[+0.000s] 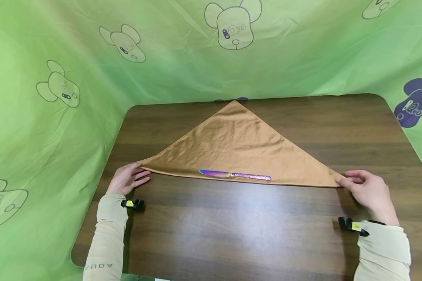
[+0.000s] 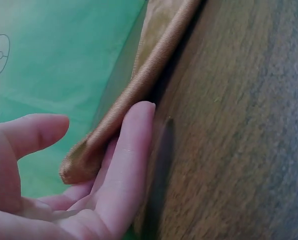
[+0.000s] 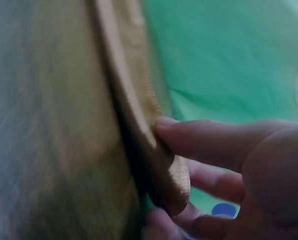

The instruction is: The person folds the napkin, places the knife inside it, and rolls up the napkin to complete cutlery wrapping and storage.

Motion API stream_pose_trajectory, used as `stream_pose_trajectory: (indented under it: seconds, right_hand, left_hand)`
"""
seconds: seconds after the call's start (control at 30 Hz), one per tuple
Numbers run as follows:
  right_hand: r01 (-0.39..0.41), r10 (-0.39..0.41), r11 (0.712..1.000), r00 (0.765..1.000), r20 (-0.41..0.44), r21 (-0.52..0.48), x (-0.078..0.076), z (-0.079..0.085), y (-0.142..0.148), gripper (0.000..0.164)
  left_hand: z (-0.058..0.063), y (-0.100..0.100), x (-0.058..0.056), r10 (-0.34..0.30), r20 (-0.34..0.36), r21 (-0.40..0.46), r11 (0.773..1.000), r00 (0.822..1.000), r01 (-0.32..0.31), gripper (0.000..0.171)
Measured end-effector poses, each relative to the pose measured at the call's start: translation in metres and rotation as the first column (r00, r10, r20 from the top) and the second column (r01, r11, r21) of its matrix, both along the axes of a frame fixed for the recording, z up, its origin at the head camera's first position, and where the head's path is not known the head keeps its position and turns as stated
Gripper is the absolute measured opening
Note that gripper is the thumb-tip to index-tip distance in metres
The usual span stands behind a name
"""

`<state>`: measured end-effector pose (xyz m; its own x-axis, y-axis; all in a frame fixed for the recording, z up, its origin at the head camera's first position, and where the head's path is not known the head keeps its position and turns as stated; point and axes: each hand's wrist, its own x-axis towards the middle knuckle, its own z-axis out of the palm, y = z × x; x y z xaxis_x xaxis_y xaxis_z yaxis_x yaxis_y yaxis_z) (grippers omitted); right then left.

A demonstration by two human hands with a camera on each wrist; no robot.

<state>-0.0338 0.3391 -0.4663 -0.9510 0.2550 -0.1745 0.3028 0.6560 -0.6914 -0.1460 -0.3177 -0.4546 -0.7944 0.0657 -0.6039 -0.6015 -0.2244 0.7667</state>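
A golden-brown satin napkin [image 1: 237,144], folded into a triangle, lies with its point toward the far table edge and its long folded side toward me. On it, near that fold, rests an iridescent purple-blue table knife [image 1: 250,176], blade to the left. At the napkin's left corner [image 2: 86,160] is my left hand [image 1: 124,179]; its fairly straight fingers reach under the cloth, and the thumb [image 2: 44,132] stands apart from it. My right hand [image 1: 371,193] pinches the right corner [image 3: 169,187], thumb on top and fingers beneath.
The brown wood-grain table [image 1: 232,230] has rounded corners. Green printed fabric [image 1: 176,62] hangs behind it and along its sides. A black wrist mount sits on each sleeve, the left [image 1: 133,204] and right [image 1: 351,226] both over the table.
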Motion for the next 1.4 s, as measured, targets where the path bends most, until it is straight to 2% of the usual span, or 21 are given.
stream_pose_trajectory:
  seconds: [0.03,0.07,0.13,0.2,0.37,0.47,0.53,0.63,0.73,0.9,1.1,1.4]
  right_hand:
    - [-0.040,0.045,0.990,0.999,-0.028,0.136,0.000,-0.001,-0.003,0.045]
    - [-0.069,0.083,0.972,0.995,-0.053,0.223,0.000,-0.001,-0.005,0.044]
    - [-0.123,0.160,0.940,0.982,-0.095,0.320,0.000,-0.003,-0.011,0.039]
    - [-0.179,0.235,0.910,0.965,-0.111,0.373,0.002,-0.003,-0.018,0.040]
    - [-0.305,0.380,0.828,0.922,-0.070,0.471,0.011,0.000,-0.037,0.049]
    - [-0.374,0.427,0.791,0.904,0.000,0.485,0.016,0.001,-0.048,0.054]
    - [-0.415,0.440,0.775,0.896,0.065,0.476,0.017,0.000,-0.055,0.065]
    - [-0.461,0.435,0.768,0.885,0.166,0.445,0.017,-0.003,-0.064,0.083]
    - [-0.471,0.423,0.769,0.882,0.209,0.432,0.017,-0.007,-0.069,0.092]
    - [-0.460,0.412,0.775,0.888,0.205,0.433,0.020,-0.010,-0.071,0.094]
    - [-0.476,0.417,0.765,0.879,0.230,0.434,0.019,-0.010,-0.070,0.095]
    - [-0.481,0.419,0.768,0.877,0.236,0.423,0.019,-0.010,-0.069,0.095]
  left_hand:
    - [0.000,0.000,0.000,-0.005,-0.002,-0.008,1.000,1.000,0.005,0.019]
    - [-0.001,0.001,0.001,-0.008,-0.005,-0.015,1.000,1.000,0.008,0.018]
    - [-0.003,0.000,0.001,-0.014,-0.012,-0.023,1.000,1.000,0.014,0.016]
    - [-0.004,0.000,0.001,-0.017,-0.018,-0.026,1.000,1.000,0.016,0.016]
    - [-0.006,0.000,0.000,-0.020,-0.019,-0.028,0.999,1.000,0.019,0.016]
    - [-0.005,0.000,0.000,-0.021,-0.023,-0.034,0.999,1.000,0.021,0.017]
    - [-0.004,-0.001,0.001,-0.020,-0.023,-0.039,0.999,1.000,0.019,0.017]
    - [-0.002,-0.001,0.002,-0.016,-0.016,-0.059,0.998,1.000,0.015,0.017]
    - [-0.001,0.001,0.003,-0.013,-0.012,-0.074,0.997,1.000,0.012,0.016]
    - [-0.001,0.005,0.000,-0.005,-0.020,-0.080,0.997,1.000,0.003,0.013]
    - [0.000,0.006,-0.001,0.026,-0.004,-0.071,0.997,1.000,-0.026,0.015]
    - [-0.007,0.007,0.000,0.017,0.031,-0.077,0.997,0.999,-0.014,0.017]
